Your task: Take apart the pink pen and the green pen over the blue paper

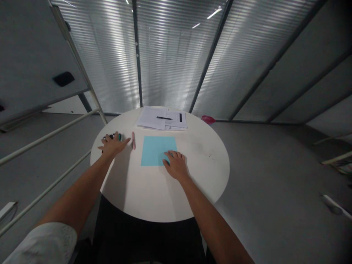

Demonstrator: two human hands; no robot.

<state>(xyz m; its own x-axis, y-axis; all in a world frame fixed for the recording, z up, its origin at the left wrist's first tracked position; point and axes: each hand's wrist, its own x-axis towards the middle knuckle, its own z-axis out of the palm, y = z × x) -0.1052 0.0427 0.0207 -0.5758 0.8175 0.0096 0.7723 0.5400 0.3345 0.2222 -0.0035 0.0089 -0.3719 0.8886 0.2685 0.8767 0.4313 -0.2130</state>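
Note:
A square sheet of light blue paper (154, 150) lies flat on the round white table (154, 198). My right hand (176, 164) rests on its lower right part, palm down, with the fingers loosely bent and apart. To the left, my left hand (111, 145) is spread wide over a small group of dark objects with a green-and-white one (120, 137) among them; the hand partly covers them, and their kind is unclear. A slim pink object (133, 140) lies between the left hand and the blue paper, apart from both.
At the table's far side lie white paper sheets (151, 117) with a black pen (164, 118) on top. A dark pink object (208, 119) shows just beyond the table's right rear edge. A pale metal frame (55, 130) stands on the left, and slatted blinds (165, 55) hang behind.

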